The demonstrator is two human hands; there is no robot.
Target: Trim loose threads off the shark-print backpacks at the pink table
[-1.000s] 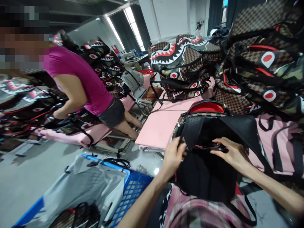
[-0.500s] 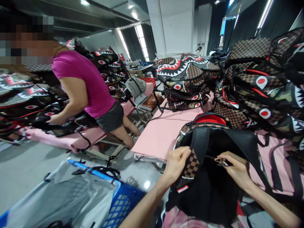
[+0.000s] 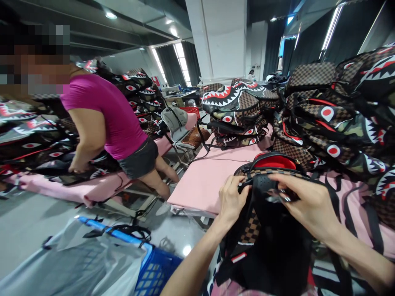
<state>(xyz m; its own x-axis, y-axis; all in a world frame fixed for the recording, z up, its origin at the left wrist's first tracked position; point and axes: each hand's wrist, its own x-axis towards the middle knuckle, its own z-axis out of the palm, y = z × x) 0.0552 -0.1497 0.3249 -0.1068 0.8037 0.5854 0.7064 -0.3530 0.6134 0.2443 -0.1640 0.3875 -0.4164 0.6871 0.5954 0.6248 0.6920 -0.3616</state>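
Backpack looks blk matt cloth w/ smooth leather-look chk'd panel & dotted matt strap; sm tool has shiny metal-look parts, bit blurred. Pink table cover = smooth, low-sheen, vinyl-look sheet; blue crate = hard plastic w/ thin, wrinkled, translucent plastic liner. Floor smooth & glossy, co-worker's shirt matt cloth.
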